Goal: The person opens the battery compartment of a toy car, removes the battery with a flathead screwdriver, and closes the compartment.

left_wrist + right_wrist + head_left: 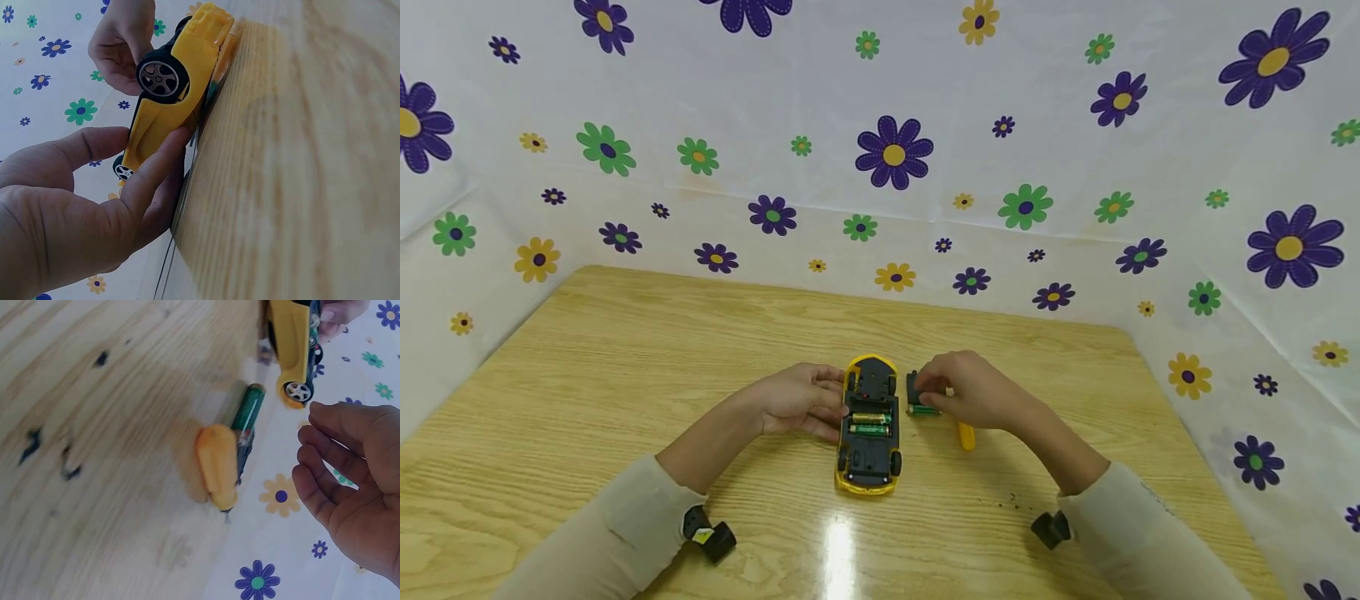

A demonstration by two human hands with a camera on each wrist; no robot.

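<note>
A yellow toy car [872, 458] lies wheels up on the table, its black underside showing an uncovered battery bay. Two green and gold batteries [871, 430] sit side by side in that bay. My left hand [81, 200] holds the car by its side, thumb at the underside edge and fingers against the yellow body. Over a loose green battery [249, 407] and a black cover [913, 387] hovers my right hand [973, 392]. In the right wrist view its fingers [331, 459] are loosely bent with nothing between them.
Beside the loose battery lies a screwdriver with a yellow-orange handle [215, 456]. Small dark bits [1013, 500] are scattered on the wooden table [700, 333] nearer the right forearm. A flowered white sheet [820, 100] rises behind the table and at its sides.
</note>
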